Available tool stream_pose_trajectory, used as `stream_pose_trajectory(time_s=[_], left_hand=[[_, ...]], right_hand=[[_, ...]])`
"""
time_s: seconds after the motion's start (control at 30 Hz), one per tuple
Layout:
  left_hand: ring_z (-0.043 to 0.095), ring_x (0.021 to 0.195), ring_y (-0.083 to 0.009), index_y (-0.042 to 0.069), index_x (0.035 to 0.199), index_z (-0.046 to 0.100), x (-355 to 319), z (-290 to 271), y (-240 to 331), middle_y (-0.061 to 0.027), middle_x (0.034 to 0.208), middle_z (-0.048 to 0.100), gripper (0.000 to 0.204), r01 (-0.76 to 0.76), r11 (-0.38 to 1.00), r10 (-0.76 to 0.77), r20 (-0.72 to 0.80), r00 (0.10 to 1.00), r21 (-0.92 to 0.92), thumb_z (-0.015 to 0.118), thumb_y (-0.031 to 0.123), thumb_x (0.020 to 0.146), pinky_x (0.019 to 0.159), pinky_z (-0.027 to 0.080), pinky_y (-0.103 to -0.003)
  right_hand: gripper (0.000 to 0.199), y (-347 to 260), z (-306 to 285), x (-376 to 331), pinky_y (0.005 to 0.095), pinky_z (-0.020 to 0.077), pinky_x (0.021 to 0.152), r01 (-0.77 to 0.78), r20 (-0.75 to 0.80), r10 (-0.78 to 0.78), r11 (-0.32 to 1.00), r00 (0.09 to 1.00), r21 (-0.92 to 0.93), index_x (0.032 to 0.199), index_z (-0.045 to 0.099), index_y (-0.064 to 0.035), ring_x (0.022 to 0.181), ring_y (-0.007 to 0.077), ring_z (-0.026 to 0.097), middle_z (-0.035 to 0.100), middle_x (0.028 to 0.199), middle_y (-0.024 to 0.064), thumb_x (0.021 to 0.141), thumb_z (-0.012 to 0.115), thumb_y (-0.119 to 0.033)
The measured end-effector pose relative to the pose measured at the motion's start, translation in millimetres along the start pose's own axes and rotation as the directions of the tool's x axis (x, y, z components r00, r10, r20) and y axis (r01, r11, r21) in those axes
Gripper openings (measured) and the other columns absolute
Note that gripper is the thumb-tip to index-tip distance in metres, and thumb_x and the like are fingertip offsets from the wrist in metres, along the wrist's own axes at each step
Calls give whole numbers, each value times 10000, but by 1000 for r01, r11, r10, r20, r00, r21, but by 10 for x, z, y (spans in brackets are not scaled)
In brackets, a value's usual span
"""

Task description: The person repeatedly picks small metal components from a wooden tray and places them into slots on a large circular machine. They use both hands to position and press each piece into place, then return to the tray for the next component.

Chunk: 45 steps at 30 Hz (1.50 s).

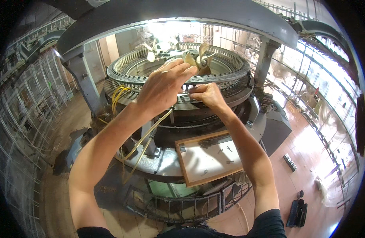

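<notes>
A large round machine, which looks like a circular knitting machine, stands before me with a toothed metal ring around its top. My left hand reaches over the ring's near edge, its fingers stretched out along the top and holding nothing visible. Just right of it and lower, my right hand is closed in a pinch at the gap under the ring. Whatever sits between those fingertips is too small to make out. Close behind the left fingertips is a beige-bladed fan. Below the hands runs a dark cylinder section.
A wood-framed white tray with several small metal parts rests on the machine's lower ledge. Yellow hoses hang at left. Grey posts carry an overhead beam. An open black case lies on the floor at right.
</notes>
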State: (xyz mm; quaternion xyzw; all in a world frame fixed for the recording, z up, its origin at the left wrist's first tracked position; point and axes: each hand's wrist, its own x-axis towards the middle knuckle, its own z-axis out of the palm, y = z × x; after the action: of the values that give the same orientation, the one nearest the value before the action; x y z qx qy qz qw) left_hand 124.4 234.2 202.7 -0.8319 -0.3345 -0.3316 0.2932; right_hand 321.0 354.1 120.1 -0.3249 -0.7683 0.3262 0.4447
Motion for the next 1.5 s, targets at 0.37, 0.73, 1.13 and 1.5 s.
stream_pose_trajectory(time_s=[0.37, 0.73, 1.13, 1.5], left_hand=[[357, 1573, -299, 249, 1578, 472, 222, 662, -478, -81, 1647, 457, 978, -273, 960, 249, 261, 933, 61, 809, -38, 706, 1363, 184, -484], [357, 1572, -315, 324, 1650, 339, 337, 827, -558, -80, 1661, 439, 1149, -338, 937, 278, 402, 872, 85, 862, 84, 655, 1361, 139, -557], [350, 1572, -315, 374, 1649, 312, 356, 913, -606, -56, 1658, 435, 1187, -393, 916, 320, 453, 833, 76, 936, 226, 650, 1350, 126, -621], [365, 1563, -305, 413, 1660, 285, 370, 942, -604, -37, 1656, 442, 1190, -423, 899, 324, 483, 814, 110, 932, 262, 673, 1352, 144, -608]], right_hand=[[302, 57, 138, 106, 331, 575, 838, -129, -82, 116, 976, 990, -173, 1036, 840, -9, 862, 187, 740, 818, 953, 136, 797, 916, -177], [472, 216, 189, 300, 357, 555, 938, -259, 53, 265, 960, 963, -105, 1226, 793, -132, 1086, 217, 713, 787, 1189, 100, 797, 923, -279], [815, 108, 229, 265, 387, 522, 1042, -169, -45, 163, 947, 986, -274, 1439, 633, -92, 1236, 224, 654, 705, 1358, 105, 711, 975, -227], [848, 71, 303, 264, 432, 446, 1147, -193, -117, 154, 790, 981, -581, 1504, 576, -155, 1397, 288, 544, 600, 1503, 124, 761, 949, -327]])
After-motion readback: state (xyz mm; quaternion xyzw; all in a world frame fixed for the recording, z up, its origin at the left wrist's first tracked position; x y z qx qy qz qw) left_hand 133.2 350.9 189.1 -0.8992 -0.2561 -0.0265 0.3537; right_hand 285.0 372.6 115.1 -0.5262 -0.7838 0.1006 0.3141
